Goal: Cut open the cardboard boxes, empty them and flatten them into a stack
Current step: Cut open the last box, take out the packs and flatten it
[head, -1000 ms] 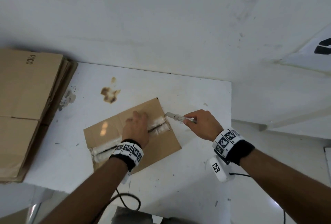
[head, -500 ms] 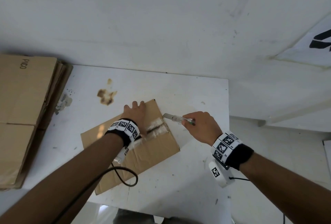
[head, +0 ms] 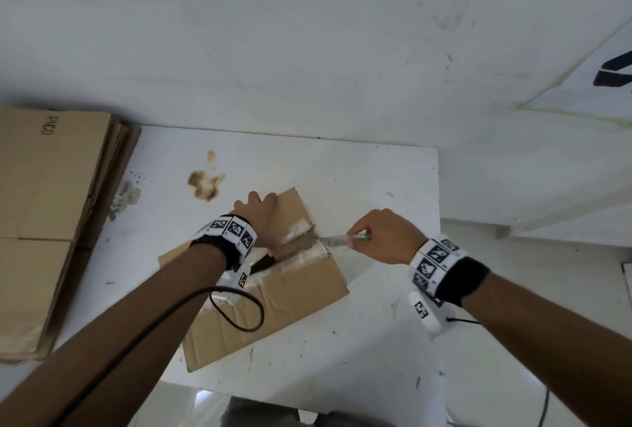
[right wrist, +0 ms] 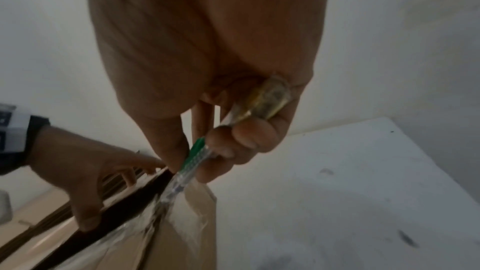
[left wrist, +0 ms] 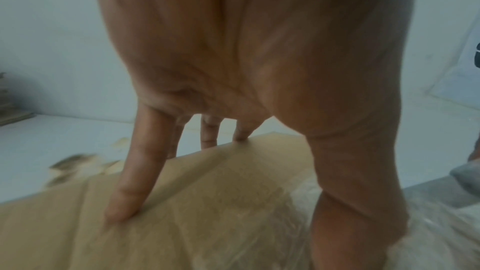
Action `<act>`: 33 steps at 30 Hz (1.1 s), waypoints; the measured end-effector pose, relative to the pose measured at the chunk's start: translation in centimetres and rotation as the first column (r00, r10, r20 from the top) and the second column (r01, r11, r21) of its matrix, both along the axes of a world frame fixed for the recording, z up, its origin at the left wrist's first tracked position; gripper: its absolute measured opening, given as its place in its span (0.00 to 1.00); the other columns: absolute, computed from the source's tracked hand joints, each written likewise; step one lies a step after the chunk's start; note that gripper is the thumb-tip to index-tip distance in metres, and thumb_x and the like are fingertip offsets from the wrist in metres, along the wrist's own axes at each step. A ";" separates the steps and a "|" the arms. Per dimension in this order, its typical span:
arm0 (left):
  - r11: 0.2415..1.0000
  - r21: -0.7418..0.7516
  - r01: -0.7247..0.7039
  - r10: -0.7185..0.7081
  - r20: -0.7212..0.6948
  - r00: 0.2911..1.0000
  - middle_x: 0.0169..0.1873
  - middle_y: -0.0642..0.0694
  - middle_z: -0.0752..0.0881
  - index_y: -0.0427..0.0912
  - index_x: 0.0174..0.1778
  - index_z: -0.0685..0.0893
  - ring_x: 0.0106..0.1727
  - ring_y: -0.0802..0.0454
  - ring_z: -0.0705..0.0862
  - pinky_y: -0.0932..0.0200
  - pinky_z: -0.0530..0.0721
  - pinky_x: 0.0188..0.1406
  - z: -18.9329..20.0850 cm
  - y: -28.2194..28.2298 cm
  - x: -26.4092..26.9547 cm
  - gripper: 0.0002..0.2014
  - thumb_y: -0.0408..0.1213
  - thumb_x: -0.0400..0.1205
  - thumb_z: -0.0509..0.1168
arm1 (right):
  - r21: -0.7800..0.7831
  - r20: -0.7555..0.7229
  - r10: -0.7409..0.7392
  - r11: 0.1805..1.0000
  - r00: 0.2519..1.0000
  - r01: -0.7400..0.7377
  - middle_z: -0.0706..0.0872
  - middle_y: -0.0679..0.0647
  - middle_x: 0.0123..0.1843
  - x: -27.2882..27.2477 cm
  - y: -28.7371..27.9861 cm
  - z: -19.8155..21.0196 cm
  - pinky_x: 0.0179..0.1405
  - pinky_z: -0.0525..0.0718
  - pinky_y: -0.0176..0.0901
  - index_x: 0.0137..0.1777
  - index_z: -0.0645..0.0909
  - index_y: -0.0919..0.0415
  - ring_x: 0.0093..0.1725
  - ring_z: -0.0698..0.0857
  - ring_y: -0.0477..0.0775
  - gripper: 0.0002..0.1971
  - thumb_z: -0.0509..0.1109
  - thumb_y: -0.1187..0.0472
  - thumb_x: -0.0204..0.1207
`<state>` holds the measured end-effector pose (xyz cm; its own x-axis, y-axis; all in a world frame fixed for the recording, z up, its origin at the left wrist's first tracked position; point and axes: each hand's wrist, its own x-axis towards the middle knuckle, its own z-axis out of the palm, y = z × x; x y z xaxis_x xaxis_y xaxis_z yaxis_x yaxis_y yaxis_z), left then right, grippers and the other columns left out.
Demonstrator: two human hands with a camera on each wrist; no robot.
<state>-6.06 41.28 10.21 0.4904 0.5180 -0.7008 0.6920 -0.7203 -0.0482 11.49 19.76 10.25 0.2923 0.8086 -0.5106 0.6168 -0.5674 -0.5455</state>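
A brown cardboard box (head: 290, 293) lies on the white table (head: 376, 180), its taped top seam split into a dark gap. My left hand (head: 256, 208) rests spread on the far flap (left wrist: 207, 202), straight fingers (left wrist: 135, 172) reaching over the far edge and the thumb at the seam. My right hand (head: 379, 238) grips a clear utility knife (head: 337, 240) with a green slider (right wrist: 197, 155). Its tip sits in the tape at the seam's right end (right wrist: 166, 198). The box's inside is hidden.
A stack of flattened cardboard (head: 44, 221) lies at the table's left side. A brown stain (head: 205, 182) marks the table beyond the box. The table's right edge (head: 437, 204) is near my right wrist. A black cable (head: 239, 307) loops over the box.
My left hand slid from the middle of the seam onto the far flap's edge. The seam now gapes darker. The knife tip moved into the seam's right end.
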 end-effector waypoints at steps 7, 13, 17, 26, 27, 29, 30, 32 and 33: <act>0.999 0.040 0.026 -0.030 0.110 0.993 0.74 0.43 0.70 0.52 0.84 0.51 0.67 0.37 0.75 0.40 0.82 0.53 -0.8 0.3 -1.7 0.56 0.64 0.67 0.77 | 0.102 0.109 -0.152 0.985 0.982 0.141 0.89 0.41 0.41 2.6 -0.3 3.3 0.42 0.87 0.43 0.54 0.91 0.40 0.37 0.86 0.43 0.10 0.73 0.43 0.77; 0.995 0.097 0.020 -0.040 0.205 0.978 0.80 0.44 0.64 0.52 0.86 0.48 0.72 0.37 0.73 0.41 0.83 0.57 -1.2 -1.3 -3.1 0.54 0.59 0.71 0.75 | 0.047 0.082 -0.050 0.998 0.995 0.047 0.92 0.48 0.52 -1.0 0.4 -0.4 0.48 0.90 0.49 0.62 0.89 0.44 0.47 0.89 0.50 0.15 0.69 0.42 0.82; 0.999 0.016 -0.038 0.027 0.444 0.896 0.87 0.43 0.52 0.59 0.77 0.63 0.84 0.32 0.60 0.30 0.77 0.69 -1.6 -4.3 -4.5 0.37 0.54 0.76 0.74 | 0.064 0.065 -0.104 0.993 0.992 0.100 0.91 0.46 0.58 -1.1 -0.8 -1.4 0.53 0.89 0.50 0.63 0.88 0.42 0.53 0.88 0.48 0.15 0.69 0.41 0.81; 0.994 -0.083 -0.064 0.082 0.234 0.969 0.88 0.48 0.32 0.62 0.87 0.58 0.85 0.26 0.30 0.10 0.39 0.74 -3.0 -8.7 -3.5 0.58 0.78 0.62 0.72 | 0.027 0.110 -0.084 0.996 0.990 0.081 0.90 0.45 0.43 -0.6 0.0 -0.7 0.44 0.89 0.48 0.60 0.89 0.40 0.42 0.87 0.49 0.12 0.69 0.42 0.81; 0.993 -0.101 -0.065 0.086 0.228 0.970 0.88 0.47 0.31 0.63 0.86 0.58 0.85 0.25 0.30 0.10 0.37 0.73 -2.9 -8.5 -3.4 0.57 0.76 0.62 0.73 | 0.031 0.116 -0.088 0.996 0.989 0.085 0.89 0.44 0.41 -0.6 0.2 -0.7 0.43 0.88 0.47 0.60 0.89 0.40 0.40 0.87 0.48 0.12 0.69 0.42 0.81; 0.987 -0.140 -0.078 0.111 0.248 0.963 0.87 0.45 0.29 0.65 0.86 0.58 0.84 0.24 0.29 0.11 0.35 0.73 -2.8 -8.3 -3.2 0.56 0.74 0.63 0.75 | 0.031 0.098 -0.098 0.995 0.990 0.095 0.90 0.45 0.41 -0.6 0.1 -0.5 0.44 0.89 0.48 0.60 0.90 0.41 0.41 0.87 0.48 0.12 0.70 0.42 0.81; 0.984 -0.152 -0.087 0.126 0.268 0.955 0.87 0.45 0.30 0.64 0.86 0.59 0.84 0.24 0.29 0.12 0.35 0.74 -2.7 -8.2 -3.2 0.56 0.73 0.63 0.76 | 0.025 0.075 -0.090 0.996 0.993 0.088 0.91 0.45 0.43 -0.6 -0.1 -0.5 0.46 0.90 0.50 0.60 0.90 0.41 0.43 0.88 0.48 0.12 0.70 0.43 0.81; 0.981 -0.161 -0.109 0.157 0.319 0.935 0.88 0.45 0.34 0.58 0.85 0.64 0.86 0.26 0.31 0.14 0.36 0.77 -2.6 -7.9 -3.4 0.56 0.72 0.62 0.78 | 0.004 0.031 -0.048 0.999 0.998 0.048 0.90 0.45 0.45 -0.4 -0.7 -0.3 0.50 0.90 0.52 0.62 0.90 0.42 0.44 0.88 0.48 0.13 0.71 0.44 0.81; 0.979 -0.165 -0.119 0.170 0.343 0.924 0.89 0.46 0.37 0.54 0.84 0.65 0.86 0.28 0.33 0.16 0.37 0.78 -2.5 -7.8 -3.5 0.56 0.71 0.62 0.78 | 0.001 0.025 -0.028 1.000 0.999 0.028 0.89 0.44 0.44 -0.2 -1.1 -0.1 0.50 0.89 0.52 0.62 0.89 0.42 0.44 0.88 0.48 0.13 0.71 0.45 0.80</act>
